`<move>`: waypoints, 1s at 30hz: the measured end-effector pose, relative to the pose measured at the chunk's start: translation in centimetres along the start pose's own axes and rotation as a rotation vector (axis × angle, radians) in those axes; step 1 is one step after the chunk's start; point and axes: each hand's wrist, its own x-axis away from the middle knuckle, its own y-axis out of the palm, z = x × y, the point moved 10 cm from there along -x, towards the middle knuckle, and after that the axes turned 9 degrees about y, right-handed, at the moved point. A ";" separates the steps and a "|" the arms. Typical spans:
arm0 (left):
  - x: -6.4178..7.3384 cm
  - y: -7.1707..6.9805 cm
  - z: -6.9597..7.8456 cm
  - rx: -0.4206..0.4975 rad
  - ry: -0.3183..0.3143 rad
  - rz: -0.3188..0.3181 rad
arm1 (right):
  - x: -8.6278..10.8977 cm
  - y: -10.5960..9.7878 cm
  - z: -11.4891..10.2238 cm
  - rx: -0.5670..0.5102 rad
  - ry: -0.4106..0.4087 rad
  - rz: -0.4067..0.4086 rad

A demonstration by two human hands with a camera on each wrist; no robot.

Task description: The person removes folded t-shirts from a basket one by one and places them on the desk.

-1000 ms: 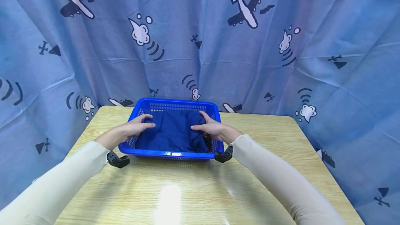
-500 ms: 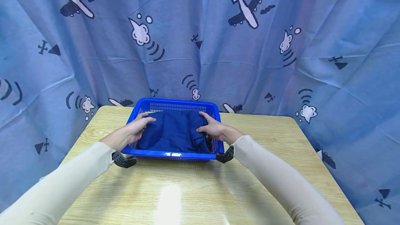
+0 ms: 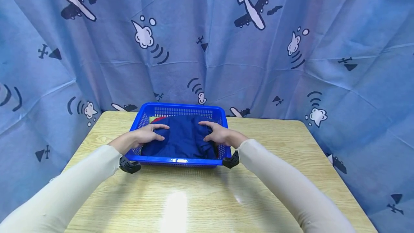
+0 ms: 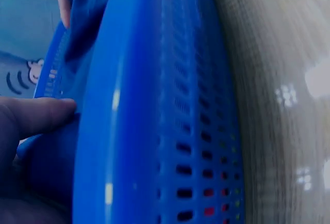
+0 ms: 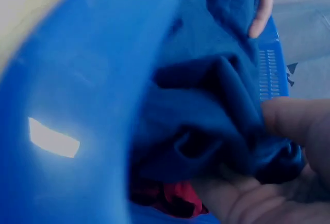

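A blue plastic basket (image 3: 178, 160) stands on the wooden table (image 3: 194, 197) with a dark blue cloth (image 3: 182, 137) heaped in it. My left hand (image 3: 150, 134) lies on the cloth's left side with its fingers stretched out flat, and they show again in the right wrist view (image 5: 258, 7). My right hand (image 3: 215, 135) is on the right side; the thumb (image 5: 299, 121) and palm hold a bunched fold of the cloth (image 5: 206, 110). Under the blue cloth a red garment (image 5: 172, 198) peeks out, and a bit of it shows at the basket's far left (image 3: 158, 119).
A blue curtain (image 3: 207, 39) printed with planes and clouds hangs close behind the table and around both its sides. The basket sits near the table's far edge. Bare tabletop stretches in front of the basket and to its right.
Both hands have moved inward over the cloth, pressing it lower into the basket. The left hand's fingers have flattened out, and the red garment now shows at the far left.
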 end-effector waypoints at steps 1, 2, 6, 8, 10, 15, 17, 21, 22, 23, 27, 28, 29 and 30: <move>-0.1 -0.1 -0.1 0.000 0.008 0.000 | 0.0 -0.2 -0.1 0.009 -0.007 0.012; -0.1 -0.3 -0.1 -0.004 0.016 0.003 | 0.0 -0.4 -0.2 0.016 -0.023 0.023; 0.2 -1.6 0.2 0.010 0.054 0.035 | 0.3 -1.5 -0.7 -0.017 -0.072 0.062; 0.6 -2.1 0.6 0.011 0.075 0.043 | 0.5 -2.2 -0.9 -0.058 -0.089 0.071; 0.8 -2.5 1.2 0.022 0.096 0.047 | 0.9 -2.8 -1.1 -0.109 -0.096 0.068; 1.4 -3.1 3.0 0.047 0.136 0.039 | 2.1 -4.5 -1.3 -0.203 -0.108 0.053; 1.6 -3.3 4.1 0.062 0.156 0.041 | 2.7 -5.2 -1.6 -0.238 -0.128 0.051; 2.1 -3.7 6.5 0.117 0.199 0.044 | 4.1 -6.8 -2.4 -0.289 -0.183 0.038; 2.2 -3.7 7.1 0.131 0.213 0.045 | 4.5 -7.2 -2.6 -0.304 -0.194 0.028; 2.3 -3.7 7.7 0.143 0.224 0.047 | 4.9 -7.6 -2.7 -0.315 -0.204 0.024; 2.2 -3.1 9.9 0.170 0.260 0.069 | 6.6 -10.1 -2.7 -0.319 -0.235 0.044; 2.1 -2.7 10.5 0.185 0.273 0.069 | 7.0 -10.7 -2.5 -0.319 -0.237 0.050; 1.8 -2.3 11.0 0.199 0.286 0.071 | 7.4 -11.4 -2.3 -0.315 -0.241 0.056; 1.5 -1.8 11.6 0.209 0.299 0.071 | 7.8 -12.1 -2.1 -0.313 -0.239 0.064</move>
